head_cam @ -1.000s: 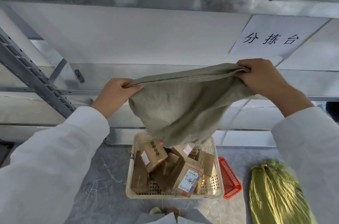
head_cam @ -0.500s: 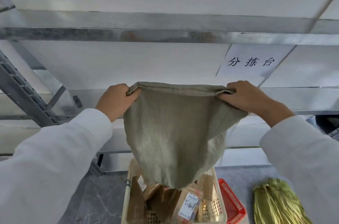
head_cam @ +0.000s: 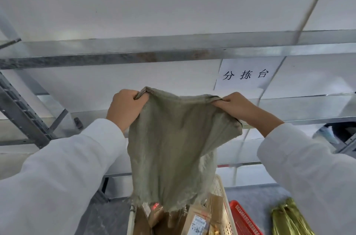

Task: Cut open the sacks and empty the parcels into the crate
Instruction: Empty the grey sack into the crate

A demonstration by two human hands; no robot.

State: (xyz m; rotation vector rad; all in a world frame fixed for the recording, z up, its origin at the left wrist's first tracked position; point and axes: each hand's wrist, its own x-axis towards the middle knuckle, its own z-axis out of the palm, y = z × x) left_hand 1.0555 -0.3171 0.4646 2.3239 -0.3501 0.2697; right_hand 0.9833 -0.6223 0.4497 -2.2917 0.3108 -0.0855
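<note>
**Sack held up over the crate**

The left grip (head_cam: 126,108) and right grip (head_cam: 237,107) each clamp an upper corner of the grey-green sack (head_cam: 173,148). Its frayed open end hangs at 6 o'clock, just above the parcels (head_cam: 198,221) in the crate (head_cam: 220,186).

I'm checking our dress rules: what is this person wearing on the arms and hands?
Long, loose white sleeves cover both arms to the wrists: left sleeve, right sleeve. The left hand and right hand are bare: no gloves, no ring or watch showing.
</note>
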